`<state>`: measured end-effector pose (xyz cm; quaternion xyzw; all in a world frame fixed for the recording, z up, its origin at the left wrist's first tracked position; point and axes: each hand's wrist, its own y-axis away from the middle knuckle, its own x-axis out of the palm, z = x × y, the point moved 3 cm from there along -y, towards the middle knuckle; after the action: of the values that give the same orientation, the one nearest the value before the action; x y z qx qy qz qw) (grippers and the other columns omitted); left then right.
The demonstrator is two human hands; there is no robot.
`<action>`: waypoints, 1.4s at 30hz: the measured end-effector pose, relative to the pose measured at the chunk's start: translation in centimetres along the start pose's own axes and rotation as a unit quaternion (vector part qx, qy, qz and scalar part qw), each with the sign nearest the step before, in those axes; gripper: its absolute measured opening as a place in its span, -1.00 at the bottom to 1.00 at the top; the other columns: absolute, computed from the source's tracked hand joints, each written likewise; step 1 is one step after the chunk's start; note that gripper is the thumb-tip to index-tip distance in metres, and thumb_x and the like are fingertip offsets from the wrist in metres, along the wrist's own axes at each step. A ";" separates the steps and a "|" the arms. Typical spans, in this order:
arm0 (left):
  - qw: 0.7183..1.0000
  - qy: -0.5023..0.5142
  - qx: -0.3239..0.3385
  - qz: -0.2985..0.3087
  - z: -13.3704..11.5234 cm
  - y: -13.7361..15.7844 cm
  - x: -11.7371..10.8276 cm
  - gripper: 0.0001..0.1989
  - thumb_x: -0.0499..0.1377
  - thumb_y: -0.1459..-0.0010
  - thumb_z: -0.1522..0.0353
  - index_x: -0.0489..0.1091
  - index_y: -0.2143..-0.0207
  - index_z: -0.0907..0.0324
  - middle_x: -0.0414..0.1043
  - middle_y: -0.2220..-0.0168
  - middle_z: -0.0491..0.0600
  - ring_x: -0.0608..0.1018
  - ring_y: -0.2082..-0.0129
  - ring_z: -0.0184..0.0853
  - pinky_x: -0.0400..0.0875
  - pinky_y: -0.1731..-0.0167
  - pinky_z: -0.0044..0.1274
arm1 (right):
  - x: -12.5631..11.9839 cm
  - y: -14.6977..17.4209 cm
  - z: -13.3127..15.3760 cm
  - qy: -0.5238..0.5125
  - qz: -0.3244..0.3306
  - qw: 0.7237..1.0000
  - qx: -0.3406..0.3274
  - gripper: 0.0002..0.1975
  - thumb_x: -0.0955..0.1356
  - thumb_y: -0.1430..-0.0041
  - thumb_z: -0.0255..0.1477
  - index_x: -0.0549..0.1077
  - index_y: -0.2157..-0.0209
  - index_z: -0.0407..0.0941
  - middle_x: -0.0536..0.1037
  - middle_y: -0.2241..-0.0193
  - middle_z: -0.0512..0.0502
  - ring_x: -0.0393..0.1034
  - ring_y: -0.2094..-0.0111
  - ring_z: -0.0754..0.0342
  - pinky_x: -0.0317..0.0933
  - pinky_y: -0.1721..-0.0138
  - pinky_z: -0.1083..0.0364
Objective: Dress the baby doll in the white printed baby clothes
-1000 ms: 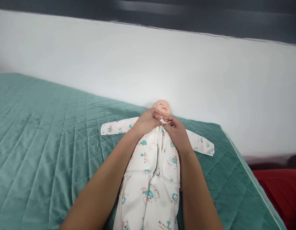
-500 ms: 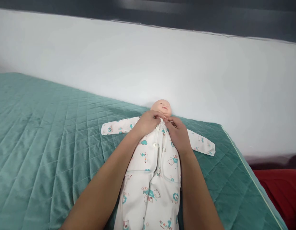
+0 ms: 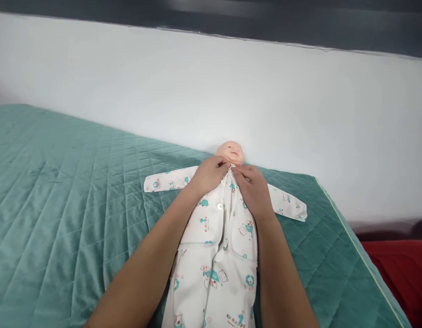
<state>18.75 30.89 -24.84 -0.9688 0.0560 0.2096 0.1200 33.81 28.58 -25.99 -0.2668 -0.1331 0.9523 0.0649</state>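
A baby doll [image 3: 231, 150] lies on its back on the green quilted bedspread, dressed in a white printed baby jacket [image 3: 204, 228] with both sleeves spread out. White printed trousers [image 3: 214, 291] cover its lower body. At the neckline, my left hand [image 3: 213, 173] pinches one front edge of the jacket. My right hand [image 3: 251, 184] pinches the opposite edge, its fingertips almost meeting the left ones. Below them a white button [image 3: 221, 206] shows on the left front panel, and the two panels hang apart there. The fingers hide the exact spot being held.
The green quilted bedspread [image 3: 77, 205] stretches far to the left and ends at a piped edge on the right. Behind the doll's head rises a white wall [image 3: 197, 91] with a dark band above. A red object [image 3: 398, 269] stands beside the bed at the right.
Both hands stay at the neckline with small finger shifts. The collar edge between the fingertips now sits slightly higher, and the button below has turned more toward me.
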 end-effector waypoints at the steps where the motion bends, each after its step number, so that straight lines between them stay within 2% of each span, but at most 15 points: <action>1: 1.000 -0.003 -0.004 0.001 0.0 0.0 0.0 -0.82 0.11 -0.22 0.33 0.51 0.34 0.13 0.57 0.23 -0.07 0.53 0.21 -0.26 0.34 0.17 -0.47 | 0.0 0.0 0.0 0.003 0.005 1.000 -0.002 -0.75 0.32 -0.21 -0.26 0.63 0.22 0.03 0.50 0.10 -0.11 0.28 -0.07 -0.11 0.09 -0.15 -0.11; 5: 1.000 -0.015 -0.025 -0.005 -0.1 0.1 0.1 -0.85 0.17 -0.15 0.35 0.54 0.26 0.12 0.58 0.20 -0.06 0.54 0.22 -0.27 0.33 0.20 -0.48 | 0.1 -0.2 -0.1 0.000 0.019 1.000 0.000 -0.73 0.30 -0.21 -0.29 0.62 0.19 0.02 0.48 0.06 -0.12 0.25 -0.12 -0.11 0.01 -0.22 -0.13; 10: 0.998 -0.060 0.000 -0.014 0.0 0.0 0.3 -0.84 0.14 -0.13 0.37 0.54 0.40 0.14 0.57 0.23 -0.04 0.53 0.26 -0.27 0.34 0.24 -0.48 | -0.1 0.0 0.1 0.000 0.004 1.000 0.016 -0.76 0.30 -0.18 -0.33 0.60 0.22 -0.01 0.51 0.07 -0.09 0.31 -0.05 -0.09 0.05 -0.17 -0.10; 12: 0.998 -0.065 0.014 -0.013 0.0 0.0 0.2 -0.81 0.12 -0.14 0.37 0.55 0.35 0.13 0.57 0.22 -0.06 0.53 0.26 -0.28 0.35 0.23 -0.48 | -0.5 0.3 0.8 0.015 -0.009 1.000 0.019 -0.79 0.29 -0.16 -0.35 0.56 0.26 -0.04 0.53 0.12 -0.09 0.37 0.06 -0.05 0.14 -0.06 -0.06; 14: 0.998 -0.059 0.019 -0.005 0.0 0.0 0.1 -0.79 0.11 -0.16 0.36 0.56 0.28 0.11 0.57 0.17 -0.07 0.54 0.21 -0.28 0.36 0.19 -0.48 | -1.2 0.8 1.7 0.045 -0.013 0.999 0.029 -0.84 0.29 -0.16 -0.34 0.50 0.34 -0.05 0.53 0.27 -0.06 0.38 0.23 0.00 0.20 0.14 0.00; 16: 0.998 -0.055 0.021 0.002 0.0 0.0 0.0 -0.77 0.10 -0.18 0.35 0.56 0.24 0.09 0.56 0.11 -0.07 0.53 0.16 -0.28 0.37 0.14 -0.48 | -1.8 1.6 2.8 0.084 0.018 0.995 0.048 -0.82 0.30 -0.18 -0.27 0.43 0.43 -0.05 0.47 0.46 0.00 0.30 0.42 0.06 0.16 0.34 0.05; 18: 0.998 -0.058 0.022 0.010 -0.2 0.1 -0.1 -0.76 0.09 -0.19 0.35 0.55 0.22 0.09 0.54 0.09 -0.07 0.53 0.16 -0.29 0.37 0.12 -0.47 | -2.2 2.4 3.7 0.122 0.080 0.987 0.073 -0.73 0.32 -0.18 -0.17 0.36 0.47 -0.04 0.38 0.56 0.05 0.19 0.54 0.10 0.05 0.48 0.07; 21: 0.998 -0.049 0.021 0.019 -0.6 0.5 -0.5 -0.77 0.08 -0.19 0.35 0.53 0.20 0.11 0.54 0.11 -0.06 0.52 0.19 -0.30 0.36 0.14 -0.48 | -2.4 3.3 4.6 0.173 0.138 0.971 0.092 -0.68 0.35 -0.15 -0.10 0.29 0.46 -0.04 0.36 0.57 0.05 0.12 0.58 0.13 -0.03 0.55 0.09; 25: 0.999 -0.024 0.008 0.046 -1.6 1.3 -2.0 -0.80 0.07 -0.20 0.30 0.47 0.29 0.15 0.53 0.25 -0.09 0.48 0.32 -0.35 0.33 0.30 -0.52 | -2.4 3.3 4.6 0.204 0.137 0.965 0.090 -0.70 0.32 -0.18 -0.16 0.24 0.48 -0.04 0.39 0.53 0.03 0.16 0.55 0.13 -0.01 0.55 0.09; 29: 0.986 -0.055 0.009 0.157 -2.7 2.3 -3.6 -0.77 0.12 -0.17 0.23 0.47 0.42 0.16 0.47 0.40 -0.11 0.42 0.43 -0.39 0.26 0.42 -0.54 | -2.9 2.8 4.0 0.170 0.159 0.968 0.095 -0.69 0.27 -0.22 -0.19 0.23 0.52 -0.06 0.34 0.56 0.06 0.12 0.56 0.15 -0.05 0.55 0.10; 33: 0.968 -0.083 -0.003 0.236 -3.3 2.9 -4.3 -0.84 0.19 -0.08 0.27 0.51 0.36 0.14 0.48 0.39 -0.11 0.43 0.46 -0.40 0.25 0.50 -0.57 | -3.3 2.5 3.2 0.083 0.181 0.972 0.122 -0.68 0.30 -0.22 -0.16 0.29 0.51 -0.07 0.36 0.55 0.06 0.17 0.53 0.14 0.01 0.50 0.11; 37: 0.967 -0.072 -0.030 0.244 -3.3 3.1 -4.1 -0.92 0.18 -0.05 0.36 0.46 0.40 0.16 0.39 0.52 -0.13 0.39 0.56 -0.43 0.22 0.58 -0.58 | -3.2 2.4 2.8 -0.001 0.184 0.974 0.130 -0.67 0.33 -0.20 -0.14 0.33 0.50 -0.07 0.37 0.57 0.07 0.21 0.51 0.14 0.06 0.45 0.11; 42: 0.970 0.076 -0.027 0.228 -3.4 2.9 -3.8 -0.91 0.23 -0.08 0.35 0.45 0.38 0.19 0.45 0.45 -0.09 0.51 0.47 -0.42 0.41 0.41 -0.56 | -2.7 2.3 2.8 -0.091 0.180 0.971 0.128 -0.69 0.38 -0.19 -0.17 0.40 0.49 -0.08 0.34 0.59 0.08 0.18 0.53 0.17 0.05 0.43 0.11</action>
<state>16.13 27.43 -20.87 -0.9463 0.2792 0.1581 0.0385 34.56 25.29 -23.02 -0.1884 0.0347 0.9777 -0.0859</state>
